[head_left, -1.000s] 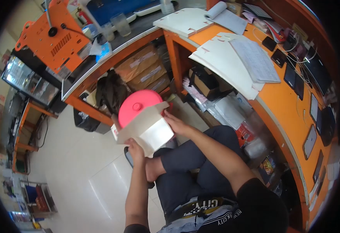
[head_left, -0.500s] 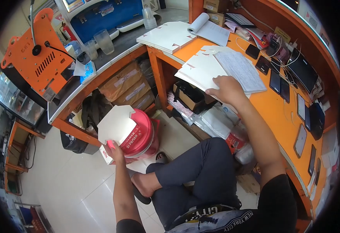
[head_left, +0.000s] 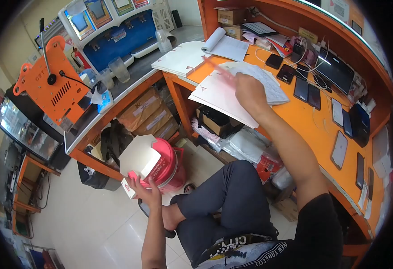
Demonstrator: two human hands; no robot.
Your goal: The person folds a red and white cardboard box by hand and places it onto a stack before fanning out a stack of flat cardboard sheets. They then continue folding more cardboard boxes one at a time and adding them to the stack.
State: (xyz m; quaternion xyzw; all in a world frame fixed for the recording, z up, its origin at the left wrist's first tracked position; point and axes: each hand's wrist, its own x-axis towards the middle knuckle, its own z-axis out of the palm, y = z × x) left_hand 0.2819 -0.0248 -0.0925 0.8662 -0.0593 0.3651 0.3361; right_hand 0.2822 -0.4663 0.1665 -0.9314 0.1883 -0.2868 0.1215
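Observation:
My left hand [head_left: 147,192] has its fingers spread at the near edge of a white carton blank [head_left: 136,154] with red printed parts. That carton lies on the lid of a red bucket [head_left: 174,168]; a small white and red end panel [head_left: 128,188] hangs beside my fingers. My right hand [head_left: 250,92] is closed over the orange desk, with a pinkish flat sheet [head_left: 223,71] smeared by motion at its fingers. Below it lies a stack of white carton blanks [head_left: 221,101], and handwritten papers [head_left: 270,85] lie just beyond the hand.
Another white blank stack [head_left: 178,58] and an open notebook [head_left: 232,45] lie at the desk's far end. Several phones [head_left: 338,150] and cables line the right side. An orange machine [head_left: 55,83] stands at left. Wrapped boxes [head_left: 145,110] sit under the counter.
My right hand has risen from the blank stack and closed, with a blurred pinkish sheet at its fingers. My left hand's fingers have spread at the carton. The view has shifted slightly.

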